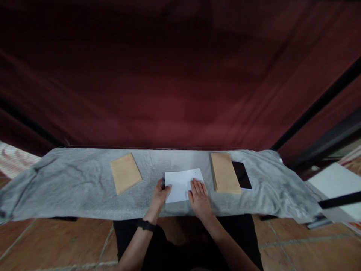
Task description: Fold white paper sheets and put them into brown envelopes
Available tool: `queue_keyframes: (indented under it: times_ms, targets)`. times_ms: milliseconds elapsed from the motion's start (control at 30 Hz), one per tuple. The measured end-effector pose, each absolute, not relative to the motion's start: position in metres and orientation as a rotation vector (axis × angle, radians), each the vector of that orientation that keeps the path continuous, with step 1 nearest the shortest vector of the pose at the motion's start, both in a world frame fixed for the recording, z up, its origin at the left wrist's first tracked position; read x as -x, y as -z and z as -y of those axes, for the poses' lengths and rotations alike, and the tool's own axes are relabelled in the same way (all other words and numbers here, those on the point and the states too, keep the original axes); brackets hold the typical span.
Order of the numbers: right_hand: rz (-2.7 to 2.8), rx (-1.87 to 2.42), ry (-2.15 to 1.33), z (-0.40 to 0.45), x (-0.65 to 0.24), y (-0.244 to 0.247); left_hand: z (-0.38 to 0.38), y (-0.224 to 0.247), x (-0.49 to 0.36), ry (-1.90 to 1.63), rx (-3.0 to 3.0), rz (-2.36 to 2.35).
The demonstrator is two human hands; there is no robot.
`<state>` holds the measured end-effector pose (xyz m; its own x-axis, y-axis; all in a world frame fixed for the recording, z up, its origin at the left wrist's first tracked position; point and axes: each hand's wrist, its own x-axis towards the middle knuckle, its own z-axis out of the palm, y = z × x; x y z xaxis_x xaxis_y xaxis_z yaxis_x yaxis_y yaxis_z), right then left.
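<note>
A white sheet of paper [178, 184] lies in front of me on the grey cloth, and a faint crease line shows near its middle. My left hand [160, 192] grips the paper's left edge, thumb on top and fingers behind. Flat on the right part of the sheet rests my right hand [199, 196], its fingers stretched out. Left of the paper is a brown envelope [126, 173]. To the right sits a stack of brown envelopes [225, 173], partly covering a dark-screened tablet [241, 175].
The grey cloth [84, 188] covers a long narrow table. Behind it hangs a dark red curtain [180, 94]. A slanted black pole [316, 105] stands at the right, near a white panel [335, 180]. Tiled floor [93, 241] shows below the table.
</note>
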<state>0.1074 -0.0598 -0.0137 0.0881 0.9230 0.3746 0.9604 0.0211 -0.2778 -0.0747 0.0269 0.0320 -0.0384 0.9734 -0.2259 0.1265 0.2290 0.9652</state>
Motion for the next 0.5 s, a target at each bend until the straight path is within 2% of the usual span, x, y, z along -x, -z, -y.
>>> queue_keyframes:
  times_ms: [200,367,500]
  targets:
    - [1.946,1.695,-0.033,0.088,-0.08,0.003,-0.004,-0.047,0.066,-1.076,-0.781,-1.401]
    - [1.736,1.657,-0.223,0.073,-0.084,-0.007,0.017,-0.059,0.059,-1.163,-0.684,-1.211]
    - [1.434,1.618,-0.454,0.07,-0.093,-0.008,0.013,-0.049,0.059,-1.226,-0.77,-1.147]
